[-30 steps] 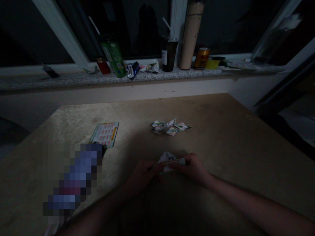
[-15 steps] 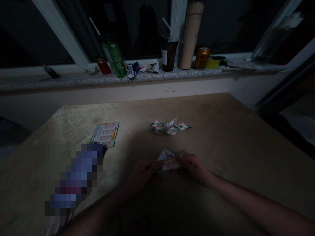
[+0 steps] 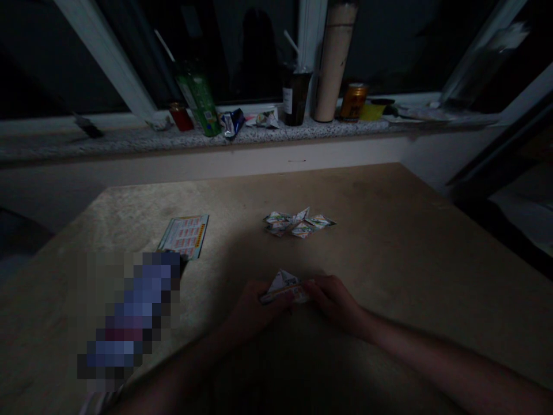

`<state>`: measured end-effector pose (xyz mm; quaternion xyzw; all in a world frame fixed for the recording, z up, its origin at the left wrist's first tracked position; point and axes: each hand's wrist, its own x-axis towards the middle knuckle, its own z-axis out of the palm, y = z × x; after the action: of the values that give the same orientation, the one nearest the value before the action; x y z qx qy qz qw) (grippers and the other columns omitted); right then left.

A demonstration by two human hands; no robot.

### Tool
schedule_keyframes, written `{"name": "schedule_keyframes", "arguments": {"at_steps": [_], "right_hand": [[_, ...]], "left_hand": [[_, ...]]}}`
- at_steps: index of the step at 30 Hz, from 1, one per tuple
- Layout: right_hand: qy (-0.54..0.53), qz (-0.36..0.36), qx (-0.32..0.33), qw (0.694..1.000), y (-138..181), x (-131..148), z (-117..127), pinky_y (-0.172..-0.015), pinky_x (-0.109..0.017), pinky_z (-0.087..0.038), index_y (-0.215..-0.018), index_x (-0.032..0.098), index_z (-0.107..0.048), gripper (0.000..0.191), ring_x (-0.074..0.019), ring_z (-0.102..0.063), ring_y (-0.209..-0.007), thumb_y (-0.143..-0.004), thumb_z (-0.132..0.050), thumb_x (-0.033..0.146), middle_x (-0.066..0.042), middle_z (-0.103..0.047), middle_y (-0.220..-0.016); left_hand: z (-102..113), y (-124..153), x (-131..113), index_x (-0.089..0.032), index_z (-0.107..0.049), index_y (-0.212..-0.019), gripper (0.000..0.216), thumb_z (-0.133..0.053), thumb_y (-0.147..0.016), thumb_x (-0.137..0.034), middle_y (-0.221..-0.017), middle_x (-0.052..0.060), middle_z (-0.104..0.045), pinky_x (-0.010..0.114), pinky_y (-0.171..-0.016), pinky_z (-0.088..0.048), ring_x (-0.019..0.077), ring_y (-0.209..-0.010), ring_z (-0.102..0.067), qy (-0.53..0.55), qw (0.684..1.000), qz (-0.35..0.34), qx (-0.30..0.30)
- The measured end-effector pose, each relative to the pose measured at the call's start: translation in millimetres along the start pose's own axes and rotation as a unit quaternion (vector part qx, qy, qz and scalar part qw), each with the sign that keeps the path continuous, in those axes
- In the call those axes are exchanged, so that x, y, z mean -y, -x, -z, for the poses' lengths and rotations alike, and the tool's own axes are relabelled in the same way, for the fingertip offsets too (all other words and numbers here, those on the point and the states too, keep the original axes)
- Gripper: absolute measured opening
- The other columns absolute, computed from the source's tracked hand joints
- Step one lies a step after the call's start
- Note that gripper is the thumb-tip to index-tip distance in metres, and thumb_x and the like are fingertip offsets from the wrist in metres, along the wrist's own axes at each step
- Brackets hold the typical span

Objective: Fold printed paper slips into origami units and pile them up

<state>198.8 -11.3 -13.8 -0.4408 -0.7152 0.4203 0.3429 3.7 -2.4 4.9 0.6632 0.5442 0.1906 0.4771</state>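
Note:
Between my two hands is a folded piece of printed paper (image 3: 283,281), with a pale triangular peak pointing away from me and a printed band along its near side. My left hand (image 3: 254,302) pinches its left part, the thumb lying across the front. On the right end, my right hand (image 3: 332,297) grips the paper with thumb and fingers close together. Just beyond, several small folded paper pieces (image 3: 300,223) of the same print lie in a cluster on the table. Dim light hides the undersides of both hands.
On the brown table (image 3: 380,230), a stack of printed sheets (image 3: 185,233) lies left, beside a pixelated, blurred object (image 3: 138,305). The windowsill behind holds a green bottle (image 3: 201,104), a red jar (image 3: 181,117), a dark cup with a straw (image 3: 296,98), a tall flask (image 3: 334,63) and an orange can (image 3: 354,102).
My right hand has slid inward along the paper, closer to my left hand. The near band now looks narrower and tilted, and the peak has shifted slightly left and toward me.

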Motion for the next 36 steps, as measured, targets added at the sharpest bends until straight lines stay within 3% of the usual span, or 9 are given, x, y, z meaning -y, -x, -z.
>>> {"name": "schedule_keyframes", "arguments": {"at_steps": [4,8,12,19,26,31,36], "right_hand": [[0.021,0.007,-0.034,0.999,2,-1,-2,-0.049,-0.021,-0.034,-0.065,0.017,-0.049,0.035,-0.0097,-0.043,-0.051,-0.090,-0.039,0.040,0.003,-0.047,-0.056],[-0.018,0.018,-0.166,0.986,5,-3,-3,-0.050,-0.020,-0.039,-0.078,0.020,-0.044,0.015,-0.0105,-0.048,-0.055,-0.082,-0.054,0.031,0.003,-0.050,-0.063],[-0.019,0.069,-0.202,0.977,6,-1,-3,-0.056,-0.022,-0.048,-0.082,0.020,-0.051,0.010,-0.0120,-0.058,-0.062,-0.080,-0.058,0.027,0.000,-0.059,-0.071],[0.036,0.088,-0.243,0.965,8,0,0,-0.059,-0.025,-0.053,-0.093,0.020,-0.064,0.017,-0.0153,-0.065,-0.064,-0.078,-0.062,0.029,-0.003,-0.069,-0.076],[0.102,0.184,-0.193,0.958,10,-5,2,-0.058,-0.027,-0.049,-0.103,0.020,-0.064,0.023,-0.0155,-0.061,-0.064,-0.080,-0.061,0.019,-0.004,-0.068,-0.075],[0.114,0.162,-0.173,0.965,8,-4,1,-0.063,-0.028,-0.050,-0.108,0.017,-0.062,0.026,-0.0167,-0.062,-0.069,-0.083,-0.057,0.023,-0.007,-0.069,-0.081],[0.079,0.089,-0.152,0.981,7,1,0,-0.066,-0.029,-0.052,-0.105,0.017,-0.064,0.026,-0.0180,-0.063,-0.074,-0.084,-0.055,0.028,-0.008,-0.069,-0.086]], "left_hand": [[2,1,-6,-0.011,-0.069,-0.064,0.039,-0.054,-0.075,-0.046,-0.058,0.001,-0.063,0.018,-0.047,-0.036,0.0134,-0.053,-0.053,0.046,0.999,0.017,-0.001],[4,0,-8,-0.010,-0.069,-0.061,0.041,-0.054,-0.075,-0.046,-0.055,0.001,-0.062,0.017,-0.044,-0.034,0.0115,-0.048,-0.050,0.067,0.997,0.035,0.000],[3,-2,-4,-0.011,-0.070,-0.065,0.040,-0.055,-0.075,-0.046,-0.056,0.002,-0.064,0.017,-0.045,-0.035,0.0113,-0.048,-0.051,0.089,0.996,0.029,0.005],[1,-3,0,-0.012,-0.069,-0.066,0.040,-0.054,-0.076,-0.047,-0.057,0.002,-0.066,0.017,-0.045,-0.035,0.0123,-0.049,-0.054,0.089,0.995,0.042,-0.008],[2,-2,-4,-0.012,-0.070,-0.073,0.038,-0.054,-0.076,-0.046,-0.061,0.003,-0.068,0.018,-0.045,-0.036,0.0133,-0.050,-0.055,0.097,0.994,0.053,-0.013],[2,-2,-3,-0.012,-0.069,-0.068,0.037,-0.055,-0.077,-0.045,-0.063,0.003,-0.069,0.019,-0.048,-0.039,0.0145,-0.054,-0.058,0.105,0.994,0.032,-0.016],[2,-2,-4,-0.013,-0.070,-0.077,0.036,-0.055,-0.078,-0.045,-0.066,0.002,-0.070,0.019,-0.052,-0.042,0.0154,-0.057,-0.060,0.107,0.994,0.032,-0.005]]}}
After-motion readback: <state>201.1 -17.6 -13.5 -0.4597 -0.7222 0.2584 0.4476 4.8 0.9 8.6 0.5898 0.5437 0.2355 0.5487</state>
